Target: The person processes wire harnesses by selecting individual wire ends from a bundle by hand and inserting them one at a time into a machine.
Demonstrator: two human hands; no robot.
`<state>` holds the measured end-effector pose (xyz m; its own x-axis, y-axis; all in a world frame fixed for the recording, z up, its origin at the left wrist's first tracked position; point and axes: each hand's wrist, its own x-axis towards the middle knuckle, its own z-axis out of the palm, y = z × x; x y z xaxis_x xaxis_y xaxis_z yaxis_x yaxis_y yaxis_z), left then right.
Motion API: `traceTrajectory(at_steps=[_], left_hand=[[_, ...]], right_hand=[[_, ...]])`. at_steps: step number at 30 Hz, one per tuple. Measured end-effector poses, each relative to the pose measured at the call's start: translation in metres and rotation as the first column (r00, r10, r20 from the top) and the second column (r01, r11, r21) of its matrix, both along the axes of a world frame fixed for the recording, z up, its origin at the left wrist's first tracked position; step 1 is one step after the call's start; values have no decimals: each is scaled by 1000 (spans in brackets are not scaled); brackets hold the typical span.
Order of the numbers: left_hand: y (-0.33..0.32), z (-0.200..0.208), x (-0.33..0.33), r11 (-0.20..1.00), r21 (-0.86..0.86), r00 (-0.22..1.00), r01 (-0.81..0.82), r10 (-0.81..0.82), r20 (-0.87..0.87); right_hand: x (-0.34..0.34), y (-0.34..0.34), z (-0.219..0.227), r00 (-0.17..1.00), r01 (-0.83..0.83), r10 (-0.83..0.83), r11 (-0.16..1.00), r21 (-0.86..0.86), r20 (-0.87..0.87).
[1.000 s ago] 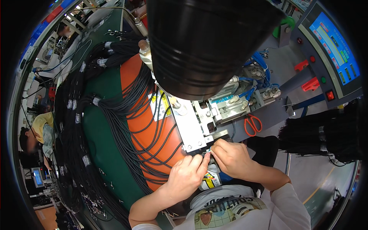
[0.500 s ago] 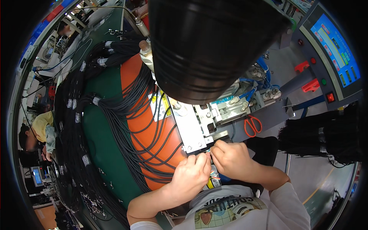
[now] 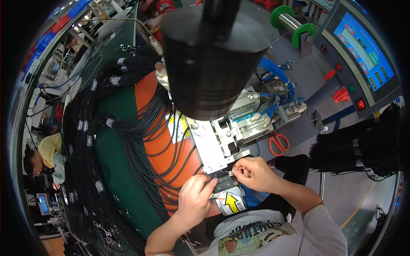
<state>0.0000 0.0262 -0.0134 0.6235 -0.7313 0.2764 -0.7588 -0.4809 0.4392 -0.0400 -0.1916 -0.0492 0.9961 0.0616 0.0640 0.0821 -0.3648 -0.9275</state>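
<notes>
working at machine (image 3: 250,128), near white plate (image 3: 208,147); with left hand (image 3: 193,198) curled, cannot tell if pinching anything; with right hand (image 3: 256,175) pinching wires (image 3: 232,173) between fingers (image 3: 244,164), near plate; seemingly arranging wire ends, next perhaps calling for steady, fine pinching.

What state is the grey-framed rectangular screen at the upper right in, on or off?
On: the grey-framed rectangular screen glows bright blue, with red, yellow and green patches showing.
</notes>
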Motion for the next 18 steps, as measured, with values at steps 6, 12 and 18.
traceTrajectory(at_steps=[6,12,18], left_hand=[[1,-1,-1,995,66,982,-79,67,179],[-3,4,7,993,-114,958,-17,-17,-286],[-1,6,-1,941,-303,922,-153,27,-385]], right_hand=[[-16,6,13,978,61,-15,974,-218,206],[-7,23,19,930,-138,94,985,102,354],[-14,15,8,974,22,134,747,665,-182]])
